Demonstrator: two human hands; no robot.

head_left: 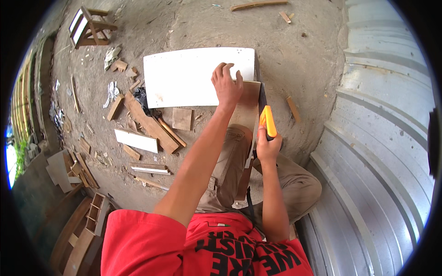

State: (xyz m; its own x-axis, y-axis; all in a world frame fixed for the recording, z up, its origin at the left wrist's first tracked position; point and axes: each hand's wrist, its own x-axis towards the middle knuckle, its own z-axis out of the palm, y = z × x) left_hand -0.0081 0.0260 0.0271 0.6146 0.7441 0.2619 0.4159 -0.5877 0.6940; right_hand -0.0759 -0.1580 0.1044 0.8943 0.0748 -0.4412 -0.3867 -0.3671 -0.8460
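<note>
My left hand (227, 85) presses flat on the right part of a white board (184, 76) lying on the dirt ground, its fingers spread over the edge of a brown plywood piece (247, 108) that stands beside the board. My right hand (268, 146) grips an orange-handled tool (268, 121), held upright next to the plywood's right edge. The tool's working end is hidden behind the handle and wood. My knees sit just below both hands.
Wood offcuts (149, 124) and a small white panel (136, 140) lie scattered left of the board. A wooden stool frame (90, 27) stands far left. Corrugated metal sheeting (382, 138) curves along the right. Wooden shelving pieces (87, 225) rest at the lower left.
</note>
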